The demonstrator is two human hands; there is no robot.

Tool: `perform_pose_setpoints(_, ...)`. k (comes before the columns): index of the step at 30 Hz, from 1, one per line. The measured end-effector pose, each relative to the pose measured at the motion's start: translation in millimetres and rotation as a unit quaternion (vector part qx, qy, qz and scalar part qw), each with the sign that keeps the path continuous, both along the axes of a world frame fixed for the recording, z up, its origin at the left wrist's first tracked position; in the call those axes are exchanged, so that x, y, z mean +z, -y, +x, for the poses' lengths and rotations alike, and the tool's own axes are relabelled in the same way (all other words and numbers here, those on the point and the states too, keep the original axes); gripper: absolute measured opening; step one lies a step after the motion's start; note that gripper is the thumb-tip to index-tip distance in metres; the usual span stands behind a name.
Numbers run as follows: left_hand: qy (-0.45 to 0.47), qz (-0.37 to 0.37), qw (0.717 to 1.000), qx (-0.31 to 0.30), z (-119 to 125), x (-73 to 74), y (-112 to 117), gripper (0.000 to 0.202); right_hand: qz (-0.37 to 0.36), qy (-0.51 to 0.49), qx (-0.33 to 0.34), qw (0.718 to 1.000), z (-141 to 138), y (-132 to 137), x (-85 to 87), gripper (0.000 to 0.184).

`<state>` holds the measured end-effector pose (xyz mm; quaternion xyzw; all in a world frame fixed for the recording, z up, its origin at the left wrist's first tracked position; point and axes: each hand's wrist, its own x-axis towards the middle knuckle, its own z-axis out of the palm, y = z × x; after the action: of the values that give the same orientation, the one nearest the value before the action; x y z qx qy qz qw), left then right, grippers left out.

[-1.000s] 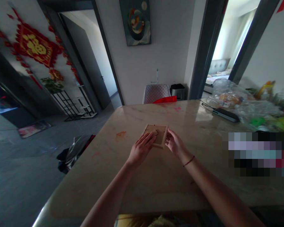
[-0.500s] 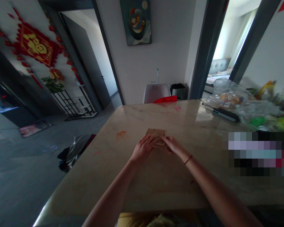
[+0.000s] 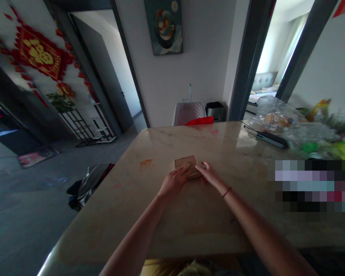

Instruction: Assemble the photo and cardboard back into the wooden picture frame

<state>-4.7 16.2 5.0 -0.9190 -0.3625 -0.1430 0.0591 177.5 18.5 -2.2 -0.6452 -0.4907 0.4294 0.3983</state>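
A small flat square brown piece [image 3: 186,161], like thin board or a shallow box, lies on the marble-look table in front of me. Its far edge tilts up toward the right. My left hand [image 3: 176,180] rests on its near left part, fingers stretched out flat and covering some of it. At the right edge is my right hand [image 3: 209,173], its thumb against the piece and the other fingers curled round that side, partly hidden. A thin red cord circles my right wrist.
The table [image 3: 126,214] bears orange and pink stains. At its right lie a dark elongated device [image 3: 271,139] with a cord, clear plastic bags [image 3: 307,132] and a blurred-out patch. A chair [image 3: 189,113] stands beyond the far edge; a dark bag [image 3: 94,182] is on the floor at left.
The brown piece has turned slightly counter-clockwise, and more of its top shows. My left hand has slid a little toward me on it. The right hand's fingers have shifted at the edge.
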Motion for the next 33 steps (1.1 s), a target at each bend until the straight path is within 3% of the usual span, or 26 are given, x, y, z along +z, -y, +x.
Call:
perform_pose_setpoints(6,0.020,-0.067,0.995,0.074,0,-8.3,-7,0.055,0.085,0.039,0.003,0.996,-2,-7,-13.7,0.053)
perform_pose_setpoints(13,0.063,-0.145,0.981,0.111,-3,-8.9,-10,0.052,0.177,0.182,-0.053,0.966,-9,-11,-22.1,0.045)
perform_pose_setpoints(22,0.062,-0.125,0.983,0.115,-3,-10.2,-12,0.066,0.199,0.241,-0.079,0.947,-16,-12,-23.5,0.038)
perform_pose_setpoints(28,0.067,-0.113,0.983,0.129,-2,-12.3,-11,0.057,0.209,0.263,-0.079,0.939,-16,-12,-26.4,0.026)
perform_pose_setpoints(33,0.106,-0.094,0.982,0.123,-2,-8.8,-11,0.055,0.223,0.230,-0.083,0.944,-14,-12,-27.7,0.026)
